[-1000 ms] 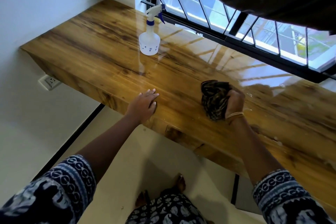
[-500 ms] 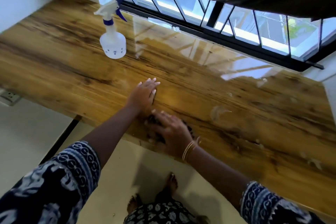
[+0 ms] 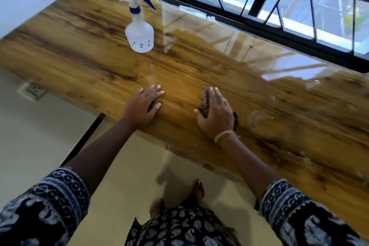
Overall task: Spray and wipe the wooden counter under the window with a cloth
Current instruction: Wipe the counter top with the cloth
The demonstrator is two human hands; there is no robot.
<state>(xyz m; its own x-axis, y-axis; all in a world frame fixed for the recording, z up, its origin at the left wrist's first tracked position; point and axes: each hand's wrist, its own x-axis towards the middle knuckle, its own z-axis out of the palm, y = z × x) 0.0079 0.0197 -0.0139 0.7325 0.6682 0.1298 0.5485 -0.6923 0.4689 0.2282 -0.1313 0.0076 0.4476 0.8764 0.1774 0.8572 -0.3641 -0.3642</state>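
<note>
Worktop [image 3: 83,60] of glossy wood runs under the window [image 3: 299,18], beneath both hands. The right hand [image 3: 216,115] lies flat with straight fingers, pressing a dark cloth [image 3: 204,99] onto the wood near the front edge; only the cloth's edges peek out beyond the fingers and beside the wrist. Half a second ago this hand and cloth sat closer to the left hand and nearer the edge; a second ago the cloth was bunched in a fist further right. So the wiping strokes are sweeping back and forth across the front strip, and the job looks well under way. The left hand [image 3: 144,105] stays where it was, relaxed and flat on the wood, holding nothing, bracing the body. Beyond the left hand stands a white spray bottle [image 3: 139,36], upright and untouched. To the right of the right hand, wet smears and droplets [image 3: 259,120] still shine, seemingly not yet wiped.
</note>
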